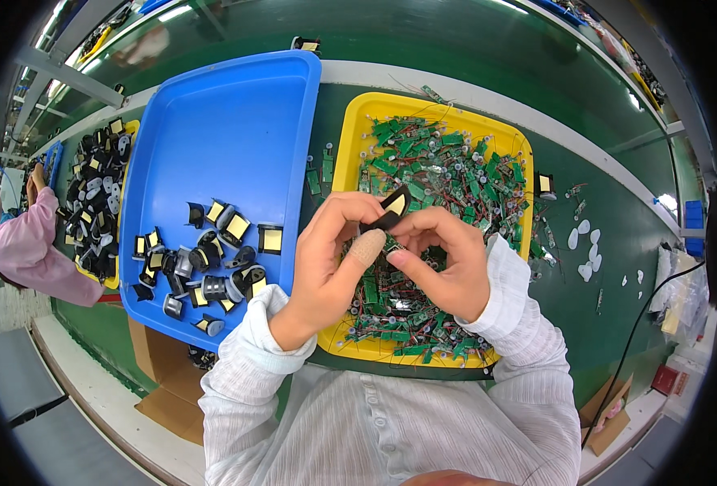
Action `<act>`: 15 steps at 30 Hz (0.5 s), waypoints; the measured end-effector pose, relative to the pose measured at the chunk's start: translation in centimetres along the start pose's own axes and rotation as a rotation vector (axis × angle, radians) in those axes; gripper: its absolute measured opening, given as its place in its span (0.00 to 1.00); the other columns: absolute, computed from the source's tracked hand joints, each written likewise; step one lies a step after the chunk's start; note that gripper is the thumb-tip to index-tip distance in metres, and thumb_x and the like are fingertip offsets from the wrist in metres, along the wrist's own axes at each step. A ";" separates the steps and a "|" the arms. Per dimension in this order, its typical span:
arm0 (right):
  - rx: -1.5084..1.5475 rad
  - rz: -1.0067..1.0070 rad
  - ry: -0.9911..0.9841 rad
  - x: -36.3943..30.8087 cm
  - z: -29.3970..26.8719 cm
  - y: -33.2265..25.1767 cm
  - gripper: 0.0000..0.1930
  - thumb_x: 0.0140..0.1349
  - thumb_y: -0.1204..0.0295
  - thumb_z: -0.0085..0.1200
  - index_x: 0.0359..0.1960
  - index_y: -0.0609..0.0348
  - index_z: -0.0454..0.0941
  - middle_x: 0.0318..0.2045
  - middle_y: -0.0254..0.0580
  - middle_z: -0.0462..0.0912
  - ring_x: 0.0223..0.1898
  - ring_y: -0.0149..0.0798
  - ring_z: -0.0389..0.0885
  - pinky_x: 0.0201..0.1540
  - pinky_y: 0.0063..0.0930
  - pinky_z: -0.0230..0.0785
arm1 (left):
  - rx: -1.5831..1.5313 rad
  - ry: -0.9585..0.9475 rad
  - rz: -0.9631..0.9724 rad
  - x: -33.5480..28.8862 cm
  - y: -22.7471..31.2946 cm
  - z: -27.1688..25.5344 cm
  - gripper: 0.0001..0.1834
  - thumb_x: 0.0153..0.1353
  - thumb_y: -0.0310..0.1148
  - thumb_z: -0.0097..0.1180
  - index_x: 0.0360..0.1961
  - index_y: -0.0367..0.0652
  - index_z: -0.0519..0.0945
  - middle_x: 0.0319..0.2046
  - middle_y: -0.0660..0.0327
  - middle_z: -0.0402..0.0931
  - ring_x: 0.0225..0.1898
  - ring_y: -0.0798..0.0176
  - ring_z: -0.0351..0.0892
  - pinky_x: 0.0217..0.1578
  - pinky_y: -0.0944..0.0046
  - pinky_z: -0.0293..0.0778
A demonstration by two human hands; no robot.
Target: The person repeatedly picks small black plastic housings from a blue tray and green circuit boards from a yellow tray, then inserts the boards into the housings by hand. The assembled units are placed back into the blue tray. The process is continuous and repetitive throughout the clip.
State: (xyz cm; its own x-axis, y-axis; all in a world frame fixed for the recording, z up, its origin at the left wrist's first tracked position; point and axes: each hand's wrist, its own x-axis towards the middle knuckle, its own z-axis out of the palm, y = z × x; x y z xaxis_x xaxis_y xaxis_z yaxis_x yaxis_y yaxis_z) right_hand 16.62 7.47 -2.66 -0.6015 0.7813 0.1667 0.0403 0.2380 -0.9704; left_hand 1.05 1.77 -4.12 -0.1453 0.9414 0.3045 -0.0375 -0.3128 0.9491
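Note:
My left hand [336, 251] is closed on a black plastic housing [392, 212] with a cream-coloured pad on it. Close against it, my right hand [443, 255] pinches a small green circuit board [390, 245] at the housing's lower end; how far the two fit together is hidden by my fingers. A tan bandage wraps my left thumb. Both hands are above a yellow tray [514, 138] heaped with green circuit boards, thin wires and small round clear parts.
To the left, a blue tray [229, 105] holds several black housings with cream pads [234, 227]. Beyond it, another yellow tray [130, 130] is piled with housings, near a co-worker's pink sleeve [38, 247]. White pieces [587, 243] and a black cable [648, 300] are at right.

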 end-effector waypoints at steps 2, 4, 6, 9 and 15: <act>0.006 0.007 0.007 0.0 0.0 0.0 0.08 0.50 0.78 0.58 0.33 0.63 0.73 0.26 0.38 0.77 0.22 0.27 0.74 0.26 0.19 0.66 | -0.048 -0.024 -0.062 -0.1 0.2 0.0 0.10 0.57 0.24 0.50 0.40 0.35 0.69 0.44 0.56 0.67 0.44 0.66 0.69 0.44 0.67 0.67; 0.050 0.011 0.017 0.0 0.0 0.2 0.08 0.51 0.79 0.57 0.33 0.63 0.73 0.26 0.38 0.77 0.23 0.26 0.75 0.27 0.19 0.67 | -0.088 -0.051 -0.114 0.0 0.4 0.0 0.11 0.57 0.25 0.51 0.41 0.35 0.69 0.44 0.56 0.66 0.45 0.66 0.68 0.45 0.67 0.67; 0.092 0.005 0.035 0.0 -0.1 0.4 0.08 0.52 0.79 0.56 0.34 0.63 0.72 0.27 0.38 0.77 0.24 0.26 0.75 0.28 0.19 0.67 | -0.120 -0.083 -0.157 0.2 0.6 0.0 0.12 0.57 0.26 0.52 0.42 0.35 0.69 0.45 0.57 0.66 0.47 0.66 0.68 0.46 0.66 0.67; 0.162 0.000 0.072 0.0 -0.2 0.4 0.08 0.54 0.78 0.56 0.35 0.63 0.72 0.28 0.37 0.77 0.27 0.26 0.75 0.30 0.19 0.67 | -0.183 -0.104 -0.192 0.2 0.6 -0.2 0.13 0.57 0.26 0.52 0.44 0.36 0.69 0.45 0.57 0.66 0.49 0.65 0.67 0.48 0.65 0.67; 0.126 -0.015 0.055 0.0 -0.3 0.4 0.08 0.53 0.79 0.56 0.34 0.63 0.72 0.27 0.37 0.77 0.26 0.26 0.74 0.29 0.19 0.67 | -0.234 -0.126 -0.160 0.3 0.0 -0.4 0.13 0.58 0.27 0.51 0.45 0.36 0.69 0.45 0.58 0.67 0.48 0.67 0.67 0.49 0.67 0.65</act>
State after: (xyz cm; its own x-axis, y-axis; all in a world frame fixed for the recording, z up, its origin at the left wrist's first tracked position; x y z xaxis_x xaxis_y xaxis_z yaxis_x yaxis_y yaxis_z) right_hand 16.85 7.68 -2.97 -0.5569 0.8093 0.1868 -0.0710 0.1777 -0.9815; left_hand 0.57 2.01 -4.02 0.0034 0.9847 0.1744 -0.2788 -0.1666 0.9458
